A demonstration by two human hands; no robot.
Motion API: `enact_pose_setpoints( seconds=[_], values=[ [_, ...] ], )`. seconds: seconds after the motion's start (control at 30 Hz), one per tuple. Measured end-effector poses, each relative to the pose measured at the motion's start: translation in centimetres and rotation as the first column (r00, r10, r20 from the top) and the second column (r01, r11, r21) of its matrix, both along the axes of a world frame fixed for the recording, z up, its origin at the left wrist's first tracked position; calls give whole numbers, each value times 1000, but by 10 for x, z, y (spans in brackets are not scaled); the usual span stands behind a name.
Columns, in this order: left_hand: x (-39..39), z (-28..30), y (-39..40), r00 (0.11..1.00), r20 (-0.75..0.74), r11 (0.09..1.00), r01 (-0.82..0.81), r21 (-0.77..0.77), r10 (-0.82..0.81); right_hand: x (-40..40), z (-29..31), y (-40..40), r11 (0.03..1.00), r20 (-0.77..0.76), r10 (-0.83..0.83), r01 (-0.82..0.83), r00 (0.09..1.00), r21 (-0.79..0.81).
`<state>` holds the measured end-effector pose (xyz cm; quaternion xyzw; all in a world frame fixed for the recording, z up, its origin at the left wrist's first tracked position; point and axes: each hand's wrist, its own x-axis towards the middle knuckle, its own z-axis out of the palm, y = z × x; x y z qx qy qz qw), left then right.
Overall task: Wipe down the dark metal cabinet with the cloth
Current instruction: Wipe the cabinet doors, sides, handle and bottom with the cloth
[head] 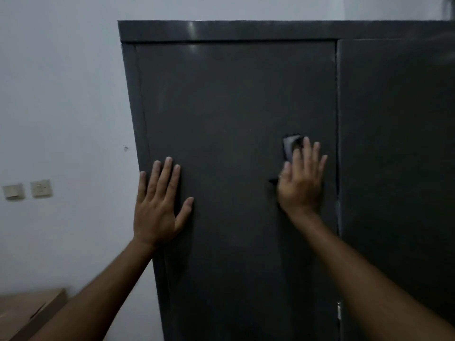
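Note:
The dark metal cabinet (234, 99) fills the middle and right of the view, with two closed doors. My left hand (157, 205) lies flat with spread fingers on the left door near its left edge. My right hand (301, 180) presses a dark grey cloth (289, 146) flat against the same door near its right edge, fingers straight. Most of the cloth is hidden under the palm; a corner shows above the fingers and a tip at the left of the hand. The right hand is slightly blurred.
A pale wall (61, 94) stands to the left of the cabinet, with two wall switches (27, 190) on it. A cardboard box (29, 311) sits at the lower left. The right door (398, 143) adjoins the seam beside my right hand.

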<state>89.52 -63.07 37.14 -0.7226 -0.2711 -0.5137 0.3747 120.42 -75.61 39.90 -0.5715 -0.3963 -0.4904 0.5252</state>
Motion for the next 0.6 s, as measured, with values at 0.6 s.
enact_pose_setpoints(
  seconds=[0.6],
  values=[
    [77,4,-33,996,-75,999,-50,14,51,13,-72,-4,940,458,262,-117,850,-320]
  ],
)
